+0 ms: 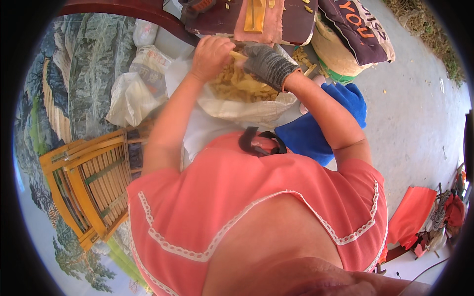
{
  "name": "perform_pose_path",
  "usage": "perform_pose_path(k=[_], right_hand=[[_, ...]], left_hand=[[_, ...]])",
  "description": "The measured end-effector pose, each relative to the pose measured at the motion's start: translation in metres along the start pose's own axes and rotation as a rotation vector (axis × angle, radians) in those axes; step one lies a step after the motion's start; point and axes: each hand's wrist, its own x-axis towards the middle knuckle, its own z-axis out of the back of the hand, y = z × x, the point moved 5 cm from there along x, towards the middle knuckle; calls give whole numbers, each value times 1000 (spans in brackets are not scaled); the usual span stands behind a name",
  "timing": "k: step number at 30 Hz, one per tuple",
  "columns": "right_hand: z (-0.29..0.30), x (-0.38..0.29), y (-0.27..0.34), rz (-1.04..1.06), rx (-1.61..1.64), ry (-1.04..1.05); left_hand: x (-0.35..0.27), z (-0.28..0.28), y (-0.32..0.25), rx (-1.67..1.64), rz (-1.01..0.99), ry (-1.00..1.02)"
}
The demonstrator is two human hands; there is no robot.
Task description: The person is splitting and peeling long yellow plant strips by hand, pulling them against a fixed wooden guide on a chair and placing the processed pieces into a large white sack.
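Observation:
My left hand (213, 57), bare and slightly blurred, has its fingers curled at one end of a thin pale-yellow strip (239, 56). The strip's other end meets the fingers of my right hand (268, 66), which wears a dark grey knitted glove. Both hands are above an open white woven sack (244, 111). Many yellow pieces (242, 87), perhaps wood or bamboo, fill the sack up to its mouth. Just beyond the hands, a yellow wooden fixture (254, 16) lies on a pink cloth (240, 31) over a dark stool or bench top (298, 26).
Right of the sack are loose yellow pieces (301, 57), a blue cloth (318, 122) and a full sack (329, 51) under a dark printed cushion (357, 31). On the left stand plastic bags (131, 100) and a folded slatted wooden chair (96, 185). Red sheeting (411, 214) lies lower right.

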Motion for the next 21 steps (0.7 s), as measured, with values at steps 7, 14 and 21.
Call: perform_pose_path(k=[7, 14, 21], right_hand=[[8, 15, -20, -27, 71, -191], [48, 42, -76, 308, -554, -551], [58, 67, -92, 46, -214, -511]], left_hand=[[12, -17, 26, -95, 200, 101], [45, -38, 26, -1545, 970, -73], [57, -40, 47, -1204, 955, -3]])
